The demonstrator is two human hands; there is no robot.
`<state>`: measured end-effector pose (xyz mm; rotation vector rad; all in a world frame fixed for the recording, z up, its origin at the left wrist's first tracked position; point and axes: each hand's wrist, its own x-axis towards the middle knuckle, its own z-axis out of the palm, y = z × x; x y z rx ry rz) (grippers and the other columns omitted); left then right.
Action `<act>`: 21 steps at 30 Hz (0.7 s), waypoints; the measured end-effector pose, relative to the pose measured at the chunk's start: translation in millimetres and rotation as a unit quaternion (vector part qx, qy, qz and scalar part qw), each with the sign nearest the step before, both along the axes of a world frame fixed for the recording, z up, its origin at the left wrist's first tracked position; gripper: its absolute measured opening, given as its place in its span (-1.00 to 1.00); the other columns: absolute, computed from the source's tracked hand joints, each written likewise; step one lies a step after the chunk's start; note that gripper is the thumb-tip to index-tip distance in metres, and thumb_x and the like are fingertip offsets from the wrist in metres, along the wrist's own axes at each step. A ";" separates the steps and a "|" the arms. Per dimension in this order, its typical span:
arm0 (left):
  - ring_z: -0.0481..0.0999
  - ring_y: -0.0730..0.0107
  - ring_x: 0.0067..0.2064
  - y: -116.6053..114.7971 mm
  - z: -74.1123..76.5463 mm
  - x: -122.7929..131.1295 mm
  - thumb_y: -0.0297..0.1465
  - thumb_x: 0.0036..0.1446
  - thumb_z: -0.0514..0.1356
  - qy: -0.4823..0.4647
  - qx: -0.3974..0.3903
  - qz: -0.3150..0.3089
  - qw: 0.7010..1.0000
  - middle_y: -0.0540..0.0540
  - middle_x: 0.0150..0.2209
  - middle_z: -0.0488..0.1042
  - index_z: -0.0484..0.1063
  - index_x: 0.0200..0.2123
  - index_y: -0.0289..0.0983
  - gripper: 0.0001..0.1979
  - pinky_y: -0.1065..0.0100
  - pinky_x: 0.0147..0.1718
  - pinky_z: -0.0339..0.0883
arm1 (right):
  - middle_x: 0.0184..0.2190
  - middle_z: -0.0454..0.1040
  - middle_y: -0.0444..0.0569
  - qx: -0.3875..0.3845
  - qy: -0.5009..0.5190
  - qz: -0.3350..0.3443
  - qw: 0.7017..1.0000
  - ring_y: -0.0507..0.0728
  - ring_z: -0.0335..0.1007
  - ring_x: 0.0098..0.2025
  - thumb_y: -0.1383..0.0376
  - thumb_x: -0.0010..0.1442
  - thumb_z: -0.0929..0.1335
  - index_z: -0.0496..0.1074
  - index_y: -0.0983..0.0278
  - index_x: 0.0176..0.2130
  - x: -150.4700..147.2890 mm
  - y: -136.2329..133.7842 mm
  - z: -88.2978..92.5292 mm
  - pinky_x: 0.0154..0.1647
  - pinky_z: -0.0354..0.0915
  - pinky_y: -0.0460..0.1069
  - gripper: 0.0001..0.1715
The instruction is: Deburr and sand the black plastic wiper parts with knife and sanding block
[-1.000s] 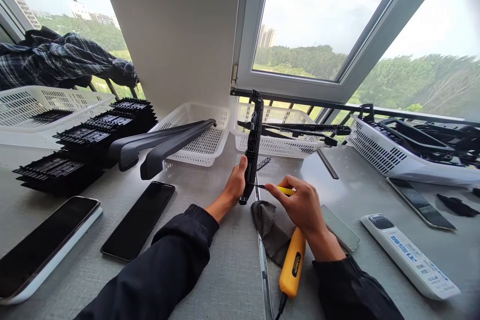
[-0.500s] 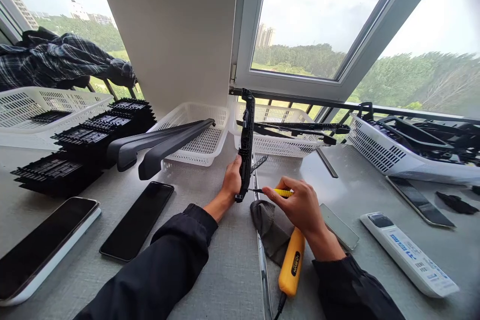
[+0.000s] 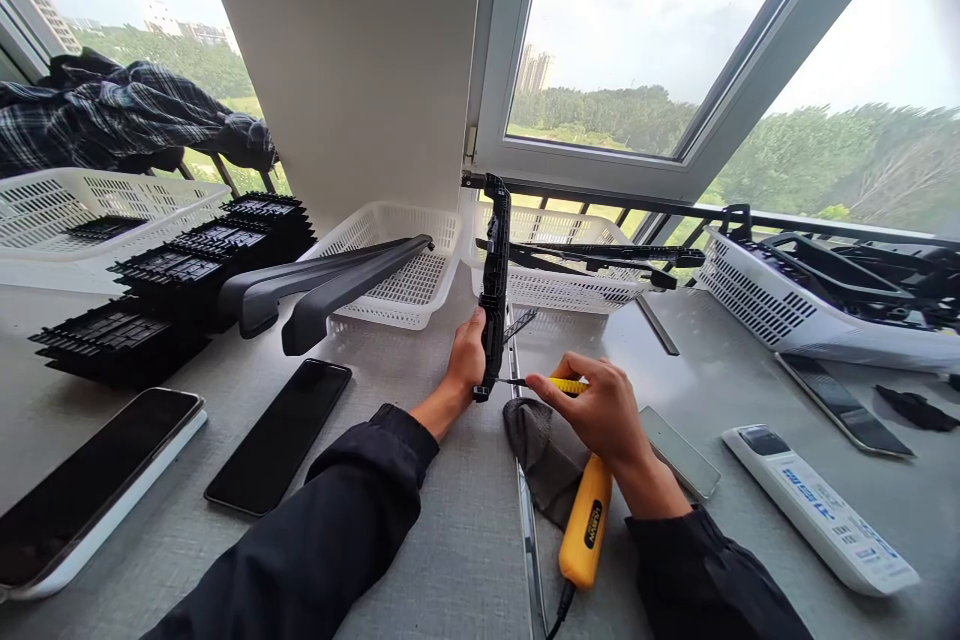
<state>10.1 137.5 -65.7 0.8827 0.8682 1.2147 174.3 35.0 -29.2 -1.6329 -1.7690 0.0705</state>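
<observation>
- Centrally, the left hand (image 3: 466, 360) grasps a long black plastic bar (image 3: 493, 290) near its lower end, with the thumb laid along it.
- The bar stands nearly upright, tilted slightly, on the right side of that hand; most of its length rises above the thumb, and its bottom end sits a little below.
- The right hand (image 3: 602, 408) pinches a slim tool with a yellow handle (image 3: 568, 385) between thumb and fingers.
- The tool's thin dark shaft points left at the bar's lower end; whether its tip touches is too small to tell.
- Below the right hand, a dark grey cloth (image 3: 546, 465) and an orange corded tool (image 3: 585, 530) lie side by side on the counter (image 3: 450, 560).
- A pale phone (image 3: 681, 455) lies just beside the right wrist.
- A black phone (image 3: 279, 438) lies to the left of the left forearm.
- Beyond the hands, two grey strips (image 3: 364, 288) lean on the rim of a white basket (image 3: 409, 318).
</observation>
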 end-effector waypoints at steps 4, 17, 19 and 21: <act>0.19 0.49 -0.62 0.0 1.3 -0.5 0.36 0.07 0.17 0.018 0.004 0.004 1.000 0.08 -0.65 0.25 0.26 -0.52 -0.17 -0.31 0.37 -0.63 0.02 | -0.56 0.48 -0.12 0.010 0.010 0.000 1.000 0.10 0.23 -0.48 -0.42 0.25 0.31 0.34 0.20 -0.54 -1.8 -0.3 0.7 -0.32 0.08 0.00 -0.19; 0.24 0.45 -0.60 1.7 -0.6 -0.1 0.41 0.01 0.17 0.034 0.011 0.018 0.999 0.06 -0.63 0.30 0.32 -0.51 -0.18 -0.28 0.34 -0.61 0.09 | -0.62 0.42 -0.12 0.004 0.006 -0.014 1.000 0.08 0.19 -0.51 -0.42 0.26 0.31 0.33 0.19 -0.57 -3.7 0.0 0.5 -0.38 0.06 0.00 -0.18; 0.25 0.44 -0.59 0.5 0.8 -0.3 0.40 0.03 0.16 0.035 0.009 0.018 0.999 0.05 -0.63 0.30 0.33 -0.51 -0.19 -0.28 0.33 -0.60 0.10 | -0.61 0.42 -0.12 0.004 0.008 -0.019 1.000 0.08 0.19 -0.51 -0.41 0.27 0.30 0.35 0.19 -0.57 -4.2 0.1 0.2 -0.37 0.07 0.00 -0.18; 0.25 0.44 -0.59 -1.4 2.4 -0.5 0.40 0.05 0.14 0.043 0.012 0.016 0.999 0.05 -0.63 0.30 0.32 -0.52 -0.18 -0.28 0.33 -0.59 0.10 | -0.61 0.42 -0.12 0.006 0.012 -0.030 0.999 0.08 0.19 -0.50 -0.41 0.28 0.29 0.36 0.19 -0.56 -4.3 0.3 -0.3 -0.36 0.07 -0.01 -0.18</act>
